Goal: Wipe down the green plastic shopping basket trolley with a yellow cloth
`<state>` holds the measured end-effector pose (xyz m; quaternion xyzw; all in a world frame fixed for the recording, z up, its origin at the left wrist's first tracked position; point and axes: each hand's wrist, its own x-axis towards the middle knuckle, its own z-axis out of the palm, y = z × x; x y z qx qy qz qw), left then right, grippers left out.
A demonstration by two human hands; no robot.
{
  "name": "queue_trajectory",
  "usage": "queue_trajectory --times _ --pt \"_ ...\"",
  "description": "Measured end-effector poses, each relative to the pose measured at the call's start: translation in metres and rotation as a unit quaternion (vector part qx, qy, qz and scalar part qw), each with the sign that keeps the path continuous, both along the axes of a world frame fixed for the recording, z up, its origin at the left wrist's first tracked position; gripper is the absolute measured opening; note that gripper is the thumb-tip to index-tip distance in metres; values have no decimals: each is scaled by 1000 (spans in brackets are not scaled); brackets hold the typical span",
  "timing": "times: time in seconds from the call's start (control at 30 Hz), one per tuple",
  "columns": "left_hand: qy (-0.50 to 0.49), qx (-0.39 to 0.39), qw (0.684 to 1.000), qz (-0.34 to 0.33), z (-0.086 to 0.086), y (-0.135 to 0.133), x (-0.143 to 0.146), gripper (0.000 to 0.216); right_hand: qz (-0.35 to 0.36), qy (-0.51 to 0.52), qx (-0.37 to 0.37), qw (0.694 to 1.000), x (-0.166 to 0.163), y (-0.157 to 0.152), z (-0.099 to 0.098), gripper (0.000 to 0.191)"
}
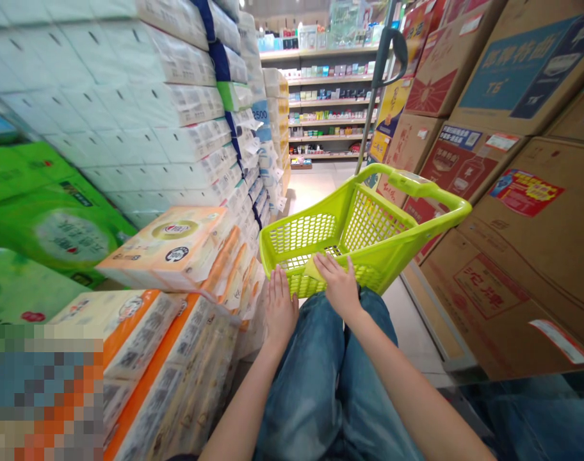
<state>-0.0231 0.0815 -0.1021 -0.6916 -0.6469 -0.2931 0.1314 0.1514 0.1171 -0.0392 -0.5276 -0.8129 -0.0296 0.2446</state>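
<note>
A lime-green plastic shopping basket (296, 225) with perforated walls stands tilted in front of my knees. At its near left corner, my left hand (281, 314) lies flat with fingers stretched out against the basket. My right hand (339, 285) is at the near rim, its fingers pressing a pale yellow cloth (313, 269) against the plastic. Part of that cloth is hidden under the fingers. A dark grey pull handle (382, 61) on a long pole rises behind the basket's far side.
Tissue packs (171, 240) are piled close on my left, below a tall stack of white paper packs (129, 96). Cardboard cartons (508, 275) line the right side. Shelves of small goods (330, 105) stand at the end of the aisle floor (316, 192).
</note>
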Motion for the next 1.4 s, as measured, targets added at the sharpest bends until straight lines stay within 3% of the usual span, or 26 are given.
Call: queue_trajectory --times 0.13,0.23,0.4,0.57,0.67,0.83,1.03,1.13,1.27,1.4 --pt "-10 11 1000 2 -1 2 1 71 -67 1 13 998 42 7 7 77" --pt "-19 16 1000 -1 -3 3 2 70 -103 14 5 995 48 7 9 78" --pt "-14 10 1000 0 -5 4 1 70 -126 46 -10 991 -1 -2 -1 75" --pt "-18 7 1000 -16 -4 2 -3 66 -24 44 -28 998 -64 -11 -7 59" --pt "-9 4 1000 -25 -2 0 -4 65 16 37 -30 999 -76 -13 -6 54" --pt "-9 15 1000 -10 -3 2 -3 67 34 15 2 999 -40 -8 -7 62" --pt "-9 9 1000 -5 -3 3 -2 71 -70 21 39 997 34 5 -4 76" --pt "-13 10 1000 -7 -2 2 -1 71 -110 13 39 993 48 6 1 79" --pt "-22 18 1000 -11 -3 2 0 71 -144 32 23 989 25 2 0 77" --pt "-25 23 999 -11 -6 3 0 70 -90 35 -9 995 -26 -5 -4 69"
